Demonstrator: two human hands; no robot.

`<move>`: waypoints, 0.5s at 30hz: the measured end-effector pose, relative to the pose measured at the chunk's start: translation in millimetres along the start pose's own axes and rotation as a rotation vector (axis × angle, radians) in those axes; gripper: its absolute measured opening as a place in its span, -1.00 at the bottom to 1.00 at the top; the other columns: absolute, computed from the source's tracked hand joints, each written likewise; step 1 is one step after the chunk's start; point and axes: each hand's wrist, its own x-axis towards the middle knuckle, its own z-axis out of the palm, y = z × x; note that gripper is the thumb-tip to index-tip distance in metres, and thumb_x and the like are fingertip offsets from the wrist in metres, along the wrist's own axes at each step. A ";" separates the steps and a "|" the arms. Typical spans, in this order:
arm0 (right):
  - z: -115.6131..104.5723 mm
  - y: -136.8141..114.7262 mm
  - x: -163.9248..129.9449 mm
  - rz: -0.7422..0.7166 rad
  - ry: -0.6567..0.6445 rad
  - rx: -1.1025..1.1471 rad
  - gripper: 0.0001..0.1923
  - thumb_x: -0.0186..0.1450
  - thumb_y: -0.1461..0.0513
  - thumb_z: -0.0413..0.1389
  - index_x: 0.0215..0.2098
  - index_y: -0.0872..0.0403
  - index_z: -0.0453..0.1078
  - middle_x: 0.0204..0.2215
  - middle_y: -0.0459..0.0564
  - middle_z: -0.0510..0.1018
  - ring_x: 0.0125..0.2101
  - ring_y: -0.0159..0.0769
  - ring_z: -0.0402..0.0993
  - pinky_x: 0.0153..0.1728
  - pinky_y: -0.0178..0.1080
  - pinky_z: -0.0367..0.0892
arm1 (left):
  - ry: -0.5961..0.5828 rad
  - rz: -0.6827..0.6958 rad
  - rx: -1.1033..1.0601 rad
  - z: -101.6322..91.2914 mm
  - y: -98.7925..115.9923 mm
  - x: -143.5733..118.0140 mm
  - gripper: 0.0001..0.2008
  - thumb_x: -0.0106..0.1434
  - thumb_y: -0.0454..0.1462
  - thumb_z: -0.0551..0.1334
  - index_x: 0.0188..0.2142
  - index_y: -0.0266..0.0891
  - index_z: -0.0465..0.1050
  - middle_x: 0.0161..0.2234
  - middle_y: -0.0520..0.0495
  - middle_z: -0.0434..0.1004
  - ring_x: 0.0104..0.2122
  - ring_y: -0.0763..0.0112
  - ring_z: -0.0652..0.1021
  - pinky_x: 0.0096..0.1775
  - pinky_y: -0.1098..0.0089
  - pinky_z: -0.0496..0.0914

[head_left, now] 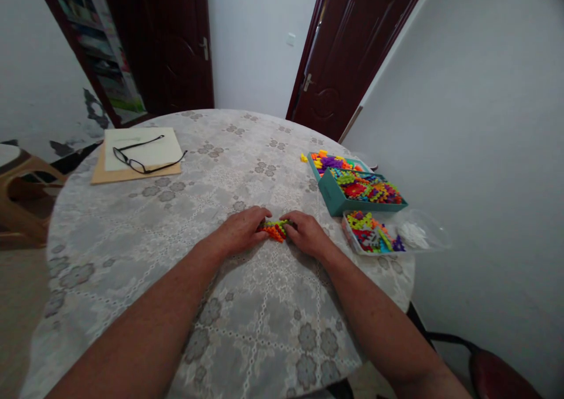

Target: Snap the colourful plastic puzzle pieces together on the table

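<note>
While pressed between both hands at table centre, small cluster of plastic pieces (275,230) sits flat on the lace tablecloth (264,328), near the front edge. Left hand (241,231) on the cluster's left end, right hand (307,234) on its right end, fingertips of both meeting over it. Long axis roughly left to right, running from one hand to the other. Both about equally near; neither clearly closer. Fingers of both hands curled and gripping the cluster, not loose; exact pinch points hidden under knuckles. Cluster lies straight ahead of both wrists, inward from each palm.

Look of the cluster: orange pieces along the front and lower side, green and yellow-green ones behind, knobbly interlocking shapes, joined into a short flat strip. Most of it covered by fingers, so piece count cannot be told.

To the right, well apart from the hands: teal box (337,202) filled with mixed bright pieces, its second half just behind with purple and orange ones. Just in front of the box, clear plastic tray (352,240) with more pieces, plus a clear bag (418,234) beside it. Far left: black glasses (143,161) lying on papers (132,158). Dark doors and a shelf at the back.
</note>
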 end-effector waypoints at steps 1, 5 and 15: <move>-0.6 -1.2 -0.2 -0.018 -0.004 0.017 -0.74 0.41 0.33 0.09 -0.01 0.06 0.57 -0.12 0.05 0.68 -0.10 -0.22 0.58 0.02 -0.19 0.40 | 0.007 0.003 -0.013 1.0 -1.4 0.2 -0.61 0.36 -0.15 0.25 0.16 -0.08 0.40 0.05 -0.17 0.57 -0.04 0.14 0.56 -0.02 0.21 0.39; -4.2 -8.4 -2.1 -0.061 -0.023 0.126 -0.72 0.52 0.23 0.05 0.08 0.04 0.55 -0.06 0.03 0.68 -0.06 -0.24 0.59 0.03 -0.21 0.41 | 0.020 0.029 -0.057 3.4 -6.6 1.3 -0.65 0.36 -0.12 0.25 0.12 -0.06 0.46 0.04 -0.16 0.57 -0.02 0.13 0.56 0.01 0.21 0.39; 6.2 -21.6 -0.8 -0.048 -0.028 -0.014 -0.61 0.38 0.26 0.22 0.18 0.00 0.48 0.02 0.03 0.64 0.00 -0.18 0.55 0.04 -0.19 0.39 | -0.014 0.044 -0.052 1.7 -12.1 7.6 -0.62 0.33 -0.06 0.23 0.08 -0.08 0.53 -0.01 -0.14 0.60 -0.04 0.13 0.58 0.01 0.20 0.42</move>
